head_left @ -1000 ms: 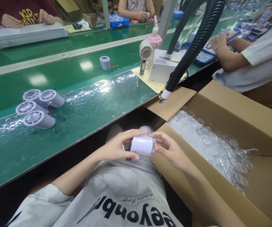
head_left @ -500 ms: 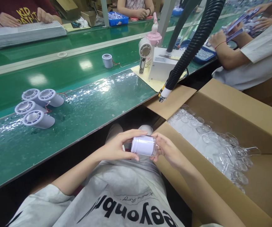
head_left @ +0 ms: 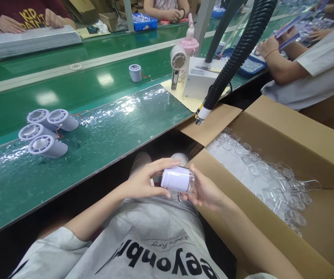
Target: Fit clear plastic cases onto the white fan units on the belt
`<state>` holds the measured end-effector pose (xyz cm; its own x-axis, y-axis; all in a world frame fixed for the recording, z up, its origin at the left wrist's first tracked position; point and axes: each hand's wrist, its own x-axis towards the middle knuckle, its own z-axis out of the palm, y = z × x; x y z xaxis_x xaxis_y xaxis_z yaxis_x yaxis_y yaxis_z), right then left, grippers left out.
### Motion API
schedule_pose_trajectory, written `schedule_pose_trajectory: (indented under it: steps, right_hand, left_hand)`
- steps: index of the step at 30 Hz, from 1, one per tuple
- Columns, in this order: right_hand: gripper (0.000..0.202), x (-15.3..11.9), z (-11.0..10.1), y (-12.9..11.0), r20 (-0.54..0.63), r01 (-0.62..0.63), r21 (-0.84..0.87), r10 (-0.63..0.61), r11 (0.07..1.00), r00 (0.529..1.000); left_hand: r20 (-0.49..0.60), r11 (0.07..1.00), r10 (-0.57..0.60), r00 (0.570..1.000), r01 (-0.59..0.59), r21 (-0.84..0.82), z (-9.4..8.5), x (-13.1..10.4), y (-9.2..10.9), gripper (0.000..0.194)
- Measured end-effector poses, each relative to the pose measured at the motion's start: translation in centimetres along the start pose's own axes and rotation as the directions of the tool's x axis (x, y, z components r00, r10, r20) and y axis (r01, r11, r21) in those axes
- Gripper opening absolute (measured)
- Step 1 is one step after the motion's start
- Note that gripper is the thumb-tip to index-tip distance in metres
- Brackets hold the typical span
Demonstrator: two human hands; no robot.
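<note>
Above my lap, a lavender fan housing lies on its side between my two hands, with a clear plastic cover at its right end. My left hand grips the housing's left end, fingers over the top and thumb along the near side. At the covered end, my right hand holds the clear cover, its fingers curled underneath. A short dark wire hangs below the housing near my right fingers. Several similar lavender fan housings with red wires stand in a cluster on the green bench to the left.
An open cardboard box with clear plastic covers is at my right. A black corrugated hose hangs over its corner. One fan housing rides the green belt. A handheld fan stands by a white box. Co-workers sit across and right.
My right hand has shifted slightly, its fingers now lower under the clear cover, and the dark wire has come into view. The single housing on the belt has moved a little right.
</note>
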<state>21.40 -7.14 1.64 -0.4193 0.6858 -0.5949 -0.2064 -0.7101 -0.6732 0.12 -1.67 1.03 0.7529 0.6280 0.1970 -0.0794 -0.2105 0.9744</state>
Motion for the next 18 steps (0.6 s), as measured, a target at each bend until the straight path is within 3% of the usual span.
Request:
schedule_pose_trajectory:
  steps: [4, 6, 8, 9, 11, 13, 14, 15, 16, 18]
  right_hand:
    - [0.079, 0.2, -0.6, 0.3, 0.089, -0.085, -0.022, 0.087, 0.996, 0.992]
    - [0.082, 0.4, -1.0, 0.7, 0.084, 0.037, -0.095, -0.03, 0.995, 0.996]
    - [0.08, 0.4, -1.6, 1.1, 0.021, 0.296, -0.252, -0.301, 0.921, 0.954]
    - [0.078, 0.4, -1.8, 1.2, 0.003, 0.432, -0.366, -0.463, 0.824, 0.886]
    - [0.073, 0.2, -2.3, 1.2, 0.092, 0.611, -0.595, -0.711, 0.522, 0.697]
    - [0.064, -0.1, -2.5, 1.1, 0.288, 0.687, -0.692, -0.788, 0.221, 0.544]
    - [0.058, -0.3, -2.6, 1.0, 0.359, 0.702, -0.699, -0.782, 0.138, 0.51]
    - [0.054, -0.5, -2.5, 0.9, 0.387, 0.71, -0.694, -0.77, 0.119, 0.507]
    - [0.053, -0.6, -2.4, 0.9, 0.37, 0.713, -0.68, -0.76, 0.169, 0.534]
    - [0.054, -0.7, -2.1, 0.8, 0.256, 0.688, -0.596, -0.715, 0.414, 0.651]
  left_hand:
    - [-0.02, 0.995, -0.097, 0.995, 0.098, 0.004, 0.5, -0.2, 0.9, 0.066]
    - [-0.049, 0.984, -0.172, 0.984, 0.17, -0.042, 0.7, -0.2, 1.3, 0.059]
    - [-0.085, 0.969, -0.234, 0.969, 0.225, -0.104, 0.9, -0.2, 1.6, 0.055]
    - [-0.097, 0.962, -0.253, 0.962, 0.24, -0.13, 1.0, -0.2, 1.6, 0.054]
    - [-0.1, 0.95, -0.283, 0.954, 0.265, -0.164, 1.0, -0.2, 1.6, 0.054]
    - [-0.072, 0.935, -0.32, 0.945, 0.303, -0.184, 0.9, -0.3, 1.5, 0.055]
    - [-0.052, 0.927, -0.339, 0.939, 0.324, -0.186, 0.8, -0.3, 1.4, 0.056]
    - [-0.036, 0.924, -0.349, 0.936, 0.338, -0.179, 0.7, -0.3, 1.4, 0.058]
    - [-0.026, 0.927, -0.346, 0.938, 0.337, -0.165, 0.6, -0.3, 1.5, 0.061]
    - [-0.006, 0.944, -0.307, 0.952, 0.304, -0.128, 0.3, -0.3, 1.5, 0.068]
